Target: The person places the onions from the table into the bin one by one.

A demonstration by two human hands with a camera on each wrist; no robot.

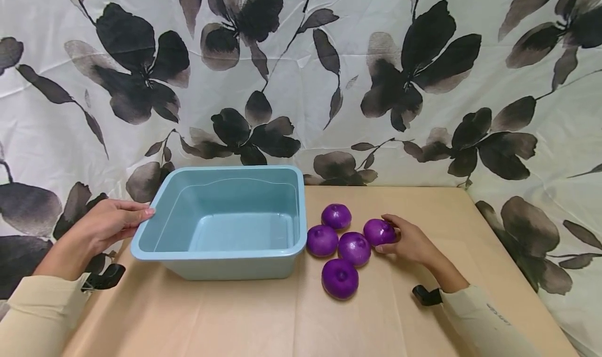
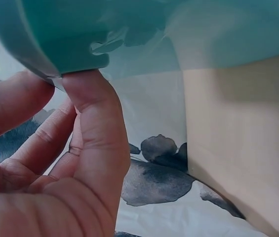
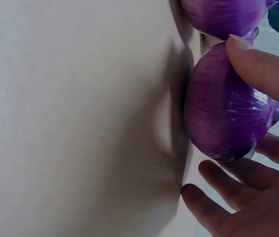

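My left hand (image 1: 113, 222) pinches the left rim of a light blue plastic basin (image 1: 218, 255) between thumb and fingers. In the left wrist view, the thumb and index fingertips meet at the rim of the basin (image 2: 85, 54). My right hand (image 1: 408, 240) holds the rightmost red onion (image 1: 379, 232), a shiny purple one, from its right side. Seen from the right wrist, the thumb lies over the top of this onion (image 3: 223, 108), and some fingers reach behind it. The basin shows a bare inside floor.
More red onions stand in a cluster to the right of the basin: a front one (image 1: 340, 279), a middle one (image 1: 355, 249), a left one (image 1: 322, 240) and a back one (image 1: 336, 216). All this is on a light wooden table (image 1: 244, 320). A floral cloth (image 1: 301, 85) hangs behind.
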